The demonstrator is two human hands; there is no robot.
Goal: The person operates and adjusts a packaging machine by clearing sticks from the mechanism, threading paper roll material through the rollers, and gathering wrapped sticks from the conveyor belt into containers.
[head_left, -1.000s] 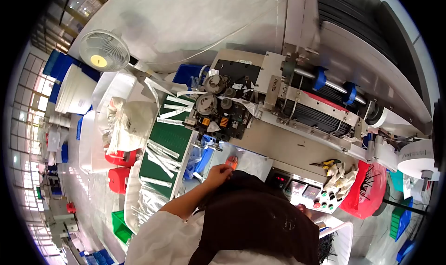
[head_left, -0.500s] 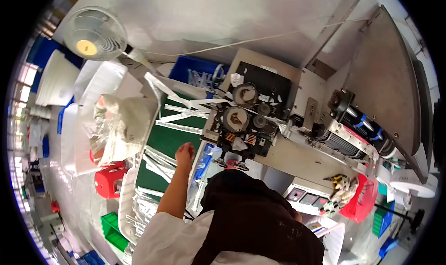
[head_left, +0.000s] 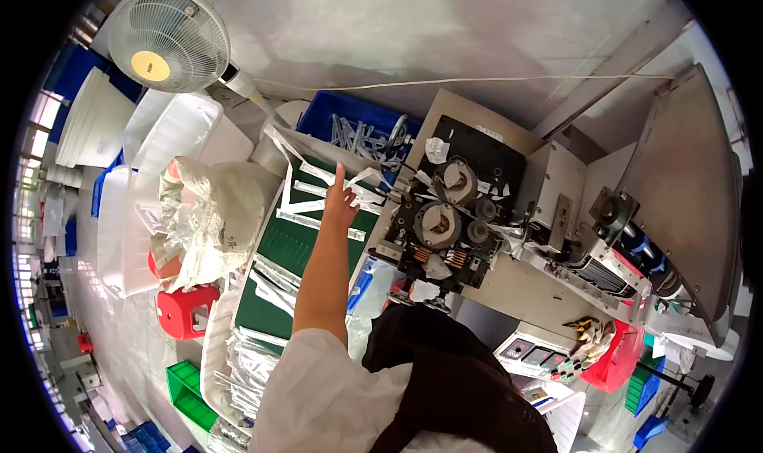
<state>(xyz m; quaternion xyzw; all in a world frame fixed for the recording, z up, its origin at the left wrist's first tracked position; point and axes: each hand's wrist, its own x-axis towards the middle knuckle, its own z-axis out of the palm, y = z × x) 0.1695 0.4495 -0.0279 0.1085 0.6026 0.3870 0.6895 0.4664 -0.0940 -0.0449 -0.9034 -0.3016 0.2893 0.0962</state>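
My left hand [head_left: 340, 203] is stretched out over the green work surface [head_left: 278, 242]. Its index finger points forward, and the other fingers are apart. Beneath and around it are flat white strips [head_left: 306, 207], some linked in a zigzag band running toward the machine. Whether the fingertips touch a strip I cannot tell. To the right of this hand stands a machine [head_left: 445, 222] with two round reels on a dark plate. More white strips [head_left: 274, 286] lie in a stack nearer my body. My right hand does not show.
A blue bin [head_left: 322, 115] with loose strips sits behind the green surface. To the left are a fan [head_left: 171, 40], a pale sack [head_left: 230, 207], a red stool [head_left: 187, 311] and a green crate [head_left: 189, 393]. A control box [head_left: 534, 350] with buttons is at right.
My left hand has reached farther forward over the strips, and its curled fingers have straightened. The whole view has shifted slightly as the head moved.
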